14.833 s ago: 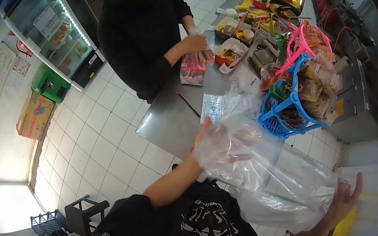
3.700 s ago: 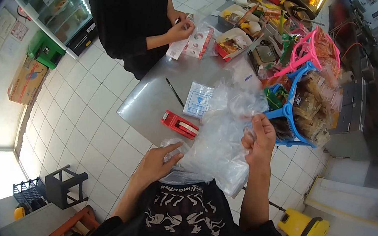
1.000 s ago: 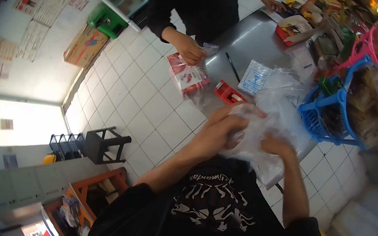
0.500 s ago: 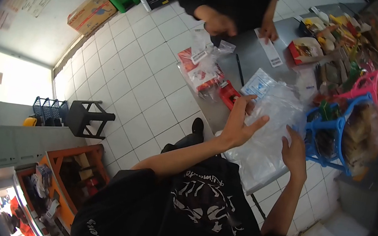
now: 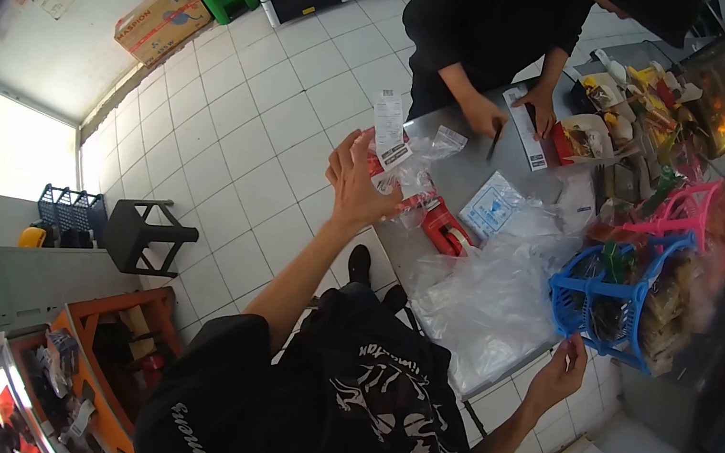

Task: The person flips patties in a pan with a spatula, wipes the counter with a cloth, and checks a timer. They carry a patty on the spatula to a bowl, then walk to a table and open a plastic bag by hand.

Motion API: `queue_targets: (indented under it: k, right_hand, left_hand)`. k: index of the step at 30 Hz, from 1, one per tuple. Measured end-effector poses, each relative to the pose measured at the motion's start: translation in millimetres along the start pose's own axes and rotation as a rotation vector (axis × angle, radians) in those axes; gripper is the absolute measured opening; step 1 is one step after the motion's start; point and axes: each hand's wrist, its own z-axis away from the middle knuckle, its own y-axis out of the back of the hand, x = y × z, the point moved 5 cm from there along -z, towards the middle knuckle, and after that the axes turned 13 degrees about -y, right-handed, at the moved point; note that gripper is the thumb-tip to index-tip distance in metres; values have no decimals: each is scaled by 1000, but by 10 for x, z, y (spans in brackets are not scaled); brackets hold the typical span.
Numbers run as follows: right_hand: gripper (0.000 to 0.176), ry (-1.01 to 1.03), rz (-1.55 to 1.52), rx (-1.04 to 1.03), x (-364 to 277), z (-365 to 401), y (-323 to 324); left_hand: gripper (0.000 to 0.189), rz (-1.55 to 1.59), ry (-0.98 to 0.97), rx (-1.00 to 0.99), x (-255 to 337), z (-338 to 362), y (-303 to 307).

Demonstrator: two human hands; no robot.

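Observation:
My left hand [image 5: 357, 189] reaches to the table's left edge, fingers spread around the near side of a clear plastic bag of red packets [image 5: 417, 181]. A printed white receipt [image 5: 391, 131] lies on top of that bag. My right hand [image 5: 557, 375] is low beside the table's near right corner, just below a blue plastic basket [image 5: 601, 290]. Its fingers are loosely bent, and I see nothing in them. Between my hands, a pile of clear plastic bags [image 5: 496, 294] lies on the table. A red tool-like object [image 5: 449, 230] rests between the packets and the pile.
Across the table a co-worker's hand [image 5: 484, 117] holds a dark pen near a white paper strip [image 5: 530, 132]. A blue-and-white packet [image 5: 493, 206] lies mid-table. Food boxes [image 5: 587, 138] and a pink basket [image 5: 699, 213] crowd the right. A black stool [image 5: 146, 235] stands left.
My left hand has moved from the plastic bags out to the bag of red packets. My right hand has drawn back off the pile. The co-worker has picked up the pen.

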Motion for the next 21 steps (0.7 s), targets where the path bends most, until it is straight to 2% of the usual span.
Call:
queue_targets:
  k: [2, 4, 5, 7, 8, 10, 11, 13, 14, 15, 17, 18, 21]
  right_hand:
    - [30, -25, -82, 63, 46, 121, 0]
    - [44, 32, -63, 39, 60, 256, -21]
    - [44, 22, -43, 56, 53, 329, -48]
    - [57, 24, 20, -99, -77, 516, -305]
    - [57, 13, 37, -88, -128, 603, -368]
    - [76, 139, 300, -251, -268, 769, -602]
    - [76, 134, 314, -250, -283, 838, -660]
    - [82, 57, 703, -276, -120, 908, -847]
    - [66, 32, 559, -179, 222, 857, -824]
    - [66, 36, 566, -186, 356, 818, -808]
    - [43, 4, 468, -67, 481, 737, -749]
    - [28, 25, 408, -13, 335, 737, -750]
    - [35, 38, 225, -59, 498, 644, -708]
  left_hand:
    - [77, 5, -91, -219, -84, -62, -121]
    - [71, 35, -140, -287, -18, -179, -122]
    - [66, 46, -193, -337, 4, -218, -162]
    - [63, 73, -220, -391, -141, -200, -355]
    - [60, 78, -247, -421, -185, -164, -440]
    - [56, 127, -234, -384, -148, -136, -444]
    - [53, 158, -227, -334, -129, -118, -424]
    - [53, 119, -184, -286, -95, -14, -378]
    - [53, 67, -146, -224, -100, -1, -353]
    - [53, 64, -136, -223, -104, 20, -367]
    - [53, 80, -155, -239, -119, 62, -377]
    - [53, 69, -149, -240, -129, 72, -363]
    - [53, 23, -172, -285, -142, 37, -391]
